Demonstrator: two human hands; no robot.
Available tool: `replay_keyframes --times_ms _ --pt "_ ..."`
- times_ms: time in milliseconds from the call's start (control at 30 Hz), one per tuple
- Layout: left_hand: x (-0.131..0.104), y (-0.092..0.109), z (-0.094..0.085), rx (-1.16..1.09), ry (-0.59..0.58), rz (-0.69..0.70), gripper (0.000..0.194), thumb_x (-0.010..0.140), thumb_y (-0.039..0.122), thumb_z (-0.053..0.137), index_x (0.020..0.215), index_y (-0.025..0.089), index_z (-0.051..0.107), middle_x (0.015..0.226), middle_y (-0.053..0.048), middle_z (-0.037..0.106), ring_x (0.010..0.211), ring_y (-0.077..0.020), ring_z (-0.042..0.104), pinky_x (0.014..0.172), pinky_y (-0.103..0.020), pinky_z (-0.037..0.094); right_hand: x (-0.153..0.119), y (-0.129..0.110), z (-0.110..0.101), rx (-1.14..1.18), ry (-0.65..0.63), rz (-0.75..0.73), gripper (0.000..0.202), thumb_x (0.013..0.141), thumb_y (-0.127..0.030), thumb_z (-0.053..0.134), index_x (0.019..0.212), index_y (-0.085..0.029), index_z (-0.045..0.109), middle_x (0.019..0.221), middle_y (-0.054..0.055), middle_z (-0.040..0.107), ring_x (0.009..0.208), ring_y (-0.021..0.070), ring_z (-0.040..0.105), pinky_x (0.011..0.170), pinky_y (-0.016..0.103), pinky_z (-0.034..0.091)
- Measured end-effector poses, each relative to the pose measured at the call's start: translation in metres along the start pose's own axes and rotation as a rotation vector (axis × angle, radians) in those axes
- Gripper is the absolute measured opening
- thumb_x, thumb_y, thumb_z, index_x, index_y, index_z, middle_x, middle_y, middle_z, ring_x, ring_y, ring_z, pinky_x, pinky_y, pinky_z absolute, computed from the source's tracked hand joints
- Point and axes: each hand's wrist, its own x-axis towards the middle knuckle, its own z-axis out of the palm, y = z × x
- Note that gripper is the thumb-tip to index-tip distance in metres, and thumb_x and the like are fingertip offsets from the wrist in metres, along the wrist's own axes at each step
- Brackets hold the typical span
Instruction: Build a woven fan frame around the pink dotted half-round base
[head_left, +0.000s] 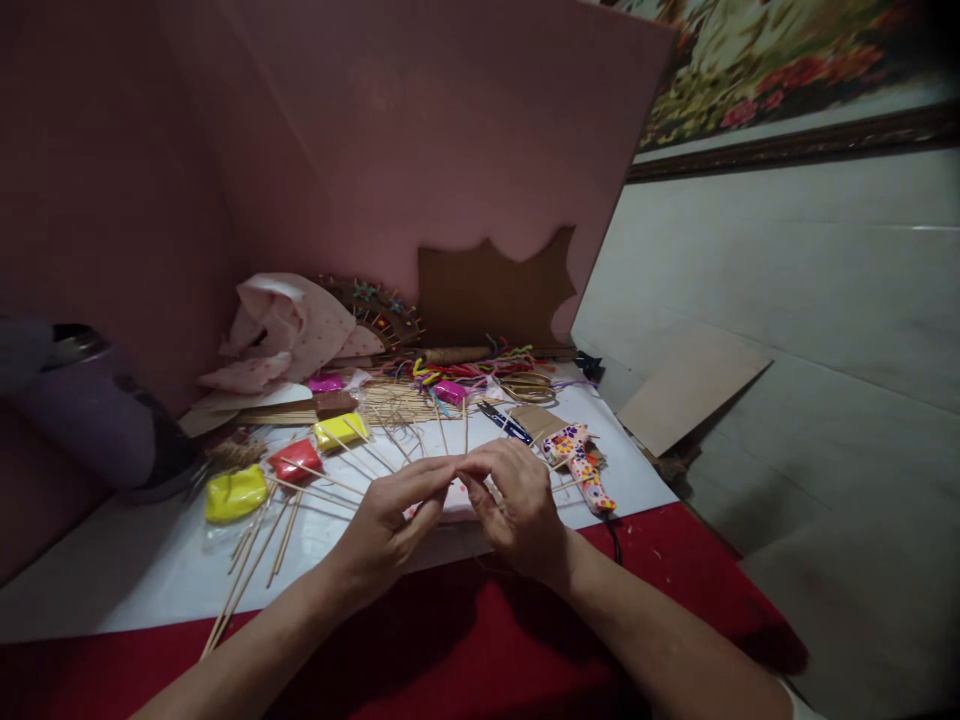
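The left hand [401, 505] and right hand [517, 500] meet at their fingertips, fingers bent and narrowly spaced, above a pale pink piece [459, 500] near the front edge of the white-covered surface [157, 570]. Whether either hand grips anything between the fingertips cannot be told. The piece is mostly hidden; its visible long axis appears to run left to right. Thin sticks [465, 425] fan out around it: those on the left point left and slightly away from the person, the middle ones point almost straight away, and those on the right slant rightward. A flower-patterned glue gun [576, 455] lies just beside the right hand; a red packet [295, 462] lies left of the left hand.
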Motion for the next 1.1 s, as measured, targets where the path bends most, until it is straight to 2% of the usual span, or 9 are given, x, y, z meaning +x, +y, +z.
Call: replay_keyframes --times_ms 67,167,267,367,567,700,833,1000,1100 --pt "0.0 0.002 0.0 0.032 0.029 0.008 0.038 0.086 0.011 0.045 0.118 0.025 0.06 0.115 -0.006 0.065 0.106 -0.0164 0.058 0.092 -0.034 0.045 0.001 0.002 -0.001 -0.094 0.011 -0.024 0.008 0.085 -0.011 0.047 0.089 -0.017 0.051 0.079 0.007 0.061 0.075 0.0192 0.054 0.07 0.035 0.043" --pt "0.0 0.005 -0.002 0.049 0.157 -0.044 0.031 0.087 0.014 0.047 0.111 0.024 0.063 0.107 -0.005 0.067 0.1 -0.0157 0.06 0.086 -0.031 0.047 0.002 0.005 -0.003 -0.173 0.0 -0.102 0.01 0.084 -0.01 0.046 0.089 -0.016 0.052 0.085 0.009 0.061 0.081 0.0205 0.054 0.073 0.036 0.044" --pt "0.0 0.007 -0.005 0.054 0.27 -0.037 0.026 0.085 0.015 0.051 0.106 0.023 0.065 0.102 -0.005 0.066 0.097 -0.0162 0.059 0.085 -0.032 0.046 0.002 0.006 -0.003 -0.145 -0.068 -0.193 0.011 0.083 -0.008 0.048 0.09 -0.015 0.053 0.1 0.013 0.06 0.095 0.0224 0.053 0.082 0.039 0.042" --pt "0.002 0.01 -0.006 0.07 0.325 0.026 0.025 0.083 0.013 0.054 0.103 0.024 0.064 0.1 -0.004 0.063 0.097 -0.017 0.057 0.086 -0.034 0.045 0.001 0.003 0.0 -0.123 -0.112 -0.245 0.01 0.082 -0.008 0.048 0.087 -0.014 0.053 0.103 0.013 0.058 0.098 0.0226 0.052 0.085 0.039 0.041" --pt "0.003 0.018 -0.005 0.086 0.287 0.103 0.024 0.08 0.011 0.059 0.1 0.024 0.065 0.096 -0.004 0.06 0.096 -0.0178 0.054 0.082 -0.035 0.044 0.0 -0.005 0.003 -0.124 -0.238 -0.327 0.012 0.084 -0.013 0.045 0.079 -0.015 0.056 0.091 0.012 0.056 0.09 0.0228 0.049 0.078 0.038 0.042" --pt "0.003 0.018 -0.005 0.076 0.27 0.107 0.026 0.078 0.011 0.061 0.1 0.025 0.065 0.091 -0.003 0.06 0.092 -0.0175 0.053 0.078 -0.034 0.044 -0.001 -0.009 0.003 -0.08 -0.335 -0.317 0.013 0.083 -0.018 0.046 0.08 -0.017 0.059 0.096 0.012 0.054 0.09 0.0233 0.047 0.075 0.039 0.042" --pt "0.004 0.017 -0.006 0.138 0.232 0.157 0.018 0.079 0.009 0.06 0.088 0.023 0.067 0.081 -0.002 0.059 0.082 -0.0161 0.051 0.072 -0.032 0.043 -0.001 -0.011 0.003 0.014 -0.398 -0.297 0.008 0.077 -0.02 0.049 0.077 -0.018 0.057 0.095 0.011 0.052 0.088 0.0223 0.048 0.075 0.039 0.042" --pt "0.003 0.018 -0.01 0.153 0.327 0.121 0.013 0.079 0.009 0.059 0.078 0.022 0.062 0.075 -0.001 0.058 0.079 -0.0163 0.051 0.073 -0.032 0.042 0.002 -0.013 0.0 0.173 -0.421 -0.229 0.007 0.071 -0.017 0.051 0.077 -0.019 0.056 0.095 0.01 0.052 0.089 0.0225 0.05 0.076 0.041 0.044" --pt "0.005 0.017 -0.013 0.22 0.227 0.161 0.013 0.08 0.014 0.059 0.079 0.024 0.066 0.085 -0.003 0.061 0.088 -0.0188 0.05 0.078 -0.035 0.041 0.004 -0.012 -0.002 0.282 -0.428 -0.179 0.008 0.071 -0.016 0.052 0.075 -0.02 0.056 0.091 0.007 0.054 0.088 0.0208 0.051 0.077 0.039 0.044"
